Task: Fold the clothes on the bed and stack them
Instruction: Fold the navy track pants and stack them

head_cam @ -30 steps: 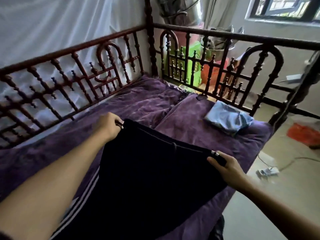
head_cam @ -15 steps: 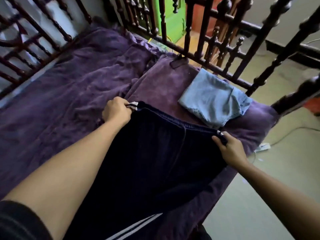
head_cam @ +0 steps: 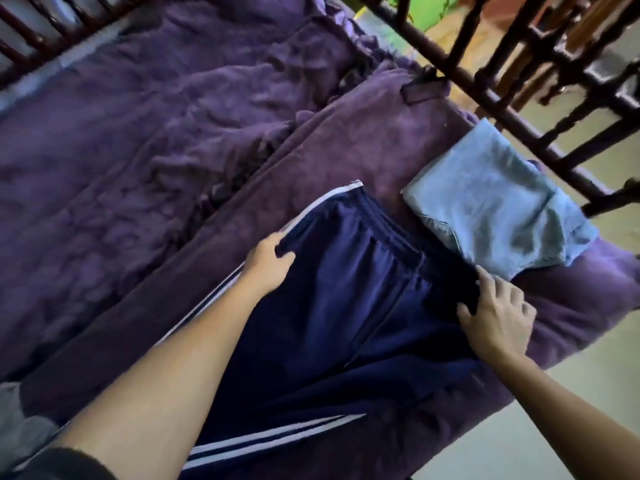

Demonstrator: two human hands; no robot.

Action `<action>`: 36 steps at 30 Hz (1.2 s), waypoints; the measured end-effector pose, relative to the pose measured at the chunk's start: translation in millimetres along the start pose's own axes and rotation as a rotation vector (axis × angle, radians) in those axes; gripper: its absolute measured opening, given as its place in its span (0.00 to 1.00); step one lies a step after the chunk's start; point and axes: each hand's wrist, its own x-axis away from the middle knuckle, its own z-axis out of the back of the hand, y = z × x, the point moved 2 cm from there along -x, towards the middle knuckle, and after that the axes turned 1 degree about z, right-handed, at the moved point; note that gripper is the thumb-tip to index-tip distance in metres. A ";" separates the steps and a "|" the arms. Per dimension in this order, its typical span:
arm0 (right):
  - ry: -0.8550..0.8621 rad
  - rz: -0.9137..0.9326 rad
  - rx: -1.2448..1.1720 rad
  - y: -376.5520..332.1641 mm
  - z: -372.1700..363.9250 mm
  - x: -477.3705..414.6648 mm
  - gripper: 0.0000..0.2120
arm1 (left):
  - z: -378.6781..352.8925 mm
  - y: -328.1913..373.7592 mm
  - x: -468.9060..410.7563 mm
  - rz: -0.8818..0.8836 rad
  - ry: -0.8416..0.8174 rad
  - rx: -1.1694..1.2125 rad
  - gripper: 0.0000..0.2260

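Note:
Navy track pants (head_cam: 346,306) with white side stripes lie spread on the purple bed cover (head_cam: 156,150), waistband toward the far rail. My left hand (head_cam: 268,263) grips the pants' left side edge just below the waistband, thumb on top of the fabric. My right hand (head_cam: 495,313) rests flat on the pants' right side near the waistband, fingers spread. A folded light blue garment (head_cam: 491,216) lies just beyond the waistband, close to my right hand, at the bed's far right corner.
A dark turned-wood bed rail (head_cam: 519,123) runs along the far side, right behind the blue garment. The bed's right edge drops to a pale floor (head_cam: 571,410). A grey cloth (head_cam: 14,431) shows at the lower left.
The pants, earlier held up by both waistband corners, now lie flat on the bed. Both hands slid off the corners; the right one opened flat on the fabric. My view tilted down.

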 end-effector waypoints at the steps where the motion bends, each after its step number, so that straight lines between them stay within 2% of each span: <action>1: 0.071 0.074 -0.008 -17.4 6.2 5.5 0.30 | 16.0 -24.7 16.2 0.072 0.054 -0.023 0.19; 4: 0.109 0.369 -0.030 -96.6 19.5 26.5 0.26 | 58.1 -102.6 76.0 0.258 0.135 -0.113 0.11; 6: 0.022 0.534 -0.068 -160.4 17.9 42.6 0.21 | 77.6 -157.0 116.0 0.330 0.107 -0.180 0.10; 9: -0.208 0.680 -0.065 -250.0 0.6 77.0 0.16 | 96.4 -237.0 165.5 0.409 0.037 -0.283 0.09; 15: -0.489 0.901 0.118 -361.2 -74.6 153.8 0.16 | 113.8 -372.8 204.1 0.355 -0.105 -0.633 0.22; 17: -0.564 0.928 0.080 -384.5 -100.3 182.3 0.16 | 109.5 -402.5 214.3 0.309 -0.088 -0.674 0.20; 20: -0.769 0.944 0.123 -403.8 -136.6 239.7 0.21 | 93.2 -432.8 246.2 0.272 -0.031 -0.714 0.11; 23: -0.920 1.098 0.403 -401.8 -159.4 301.5 0.24 | 75.2 -456.0 293.2 0.384 -0.183 -0.571 0.07; 25: -1.014 1.118 0.542 -403.3 -162.1 322.2 0.21 | 69.6 -474.0 316.6 0.435 -0.304 -0.393 0.08; 26: -1.057 1.102 0.555 -408.4 -160.6 324.2 0.18 | 72.7 -480.1 321.4 0.437 -0.282 -0.315 0.08; 27: -1.066 1.093 0.546 -416.6 -158.4 322.3 0.16 | 80.9 -484.0 320.7 0.427 -0.174 -0.243 0.08; 28: -1.022 1.092 0.515 -427.9 -156.5 317.3 0.15 | 94.4 -486.1 316.1 0.391 0.016 -0.195 0.07; 31: -0.598 1.072 0.271 -475.0 -154.5 284.6 0.10 | 153.1 -489.0 285.7 0.276 0.603 -0.197 0.03; 32: -0.472 1.049 0.186 -491.5 -155.1 273.6 0.12 | 170.5 -494.1 272.8 0.242 0.698 -0.204 0.02; 33: -0.398 1.047 0.141 -506.5 -158.3 264.1 0.16 | 182.8 -502.7 258.2 0.216 0.713 -0.208 0.04; 34: -0.373 1.067 0.153 -519.6 -163.1 256.9 0.19 | 190.5 -512.2 243.4 0.198 0.658 -0.192 0.08; 36: -0.433 1.100 0.311 -533.8 -178.5 250.4 0.25 | 192.2 -527.3 216.3 0.198 0.416 -0.147 0.20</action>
